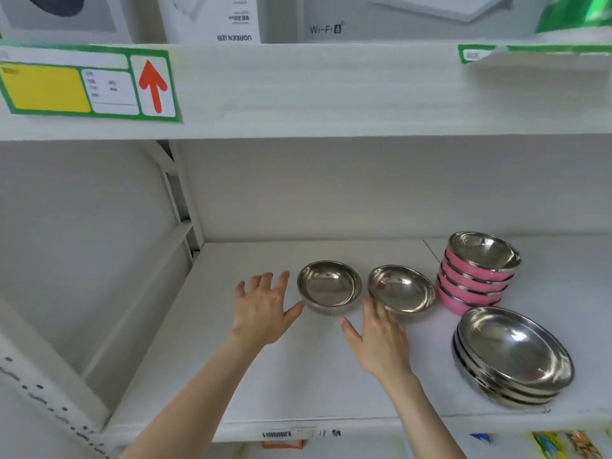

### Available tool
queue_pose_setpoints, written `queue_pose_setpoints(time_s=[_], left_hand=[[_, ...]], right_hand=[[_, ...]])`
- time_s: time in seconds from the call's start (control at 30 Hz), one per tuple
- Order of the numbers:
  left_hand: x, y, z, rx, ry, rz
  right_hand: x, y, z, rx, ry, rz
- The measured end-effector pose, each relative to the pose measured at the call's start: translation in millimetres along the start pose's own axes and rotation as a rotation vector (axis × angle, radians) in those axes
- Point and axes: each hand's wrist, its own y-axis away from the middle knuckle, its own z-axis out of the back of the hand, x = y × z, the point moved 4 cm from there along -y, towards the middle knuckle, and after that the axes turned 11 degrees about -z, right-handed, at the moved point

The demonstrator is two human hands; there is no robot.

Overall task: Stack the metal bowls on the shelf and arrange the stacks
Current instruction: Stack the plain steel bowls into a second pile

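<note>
Left hand (265, 309) is spread flat, fingers apart, holding nothing; its thumb tip touches or nearly touches the near-left wall of the left loose bowl (329, 287), which lies just to the hand's right and slightly beyond it. Right hand (377, 339) is likewise open and empty, fingertips at the near wall of the right loose bowl (401, 291), which sits directly beyond the fingers; actual contact cannot be confirmed. The 2 loose bowls stand upright, side by side, near each other but apart, on the white shelf (298, 376). Further to the right of the right hand: a pink-banded stack (477, 273) behind, and a stack of wider steel bowls (513, 356) in front. Judgement: each hand is nearest its own bowl; nesting one into the other needs only a short sideways carry, bowls being round, no axis to align.
</note>
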Motion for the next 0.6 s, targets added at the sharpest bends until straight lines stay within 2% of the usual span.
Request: queue_pose_setpoints(time_s=[0.17, 0.23, 0.3, 0.37, 0.5, 0.6], left_hand=[[13.4, -33.1, -39.6, 0.112, 0.168, 0.016], [11.5, -43.5, -57.3, 0.177, 0.393, 0.053], [7.7, -52.1, -72.5, 0.245, 0.721, 0.111], [2.1, -59.8, -80.5, 0.248, 0.994, 0.14], [-3.5, -71.7, -85.3, 0.195, 1.264, 0.177], [-5.5, -75.8, -89.7, 0.196, 1.372, 0.209]], right_hand=[[4.3, -24.8, -31.4, 0.061, -0.125, -0.12], [3.1, -33.8, -39.3, 0.093, -0.225, -0.177], [3.0, -41.2, -46.2, 0.128, -0.347, -0.23], [3.1, -49.3, -53.0, 0.17, -0.462, -0.27], [3.1, -63.0, -58.4, 0.233, -0.655, -0.33], [4.4, -70.0, -58.3, 0.239, -0.772, -0.335]])
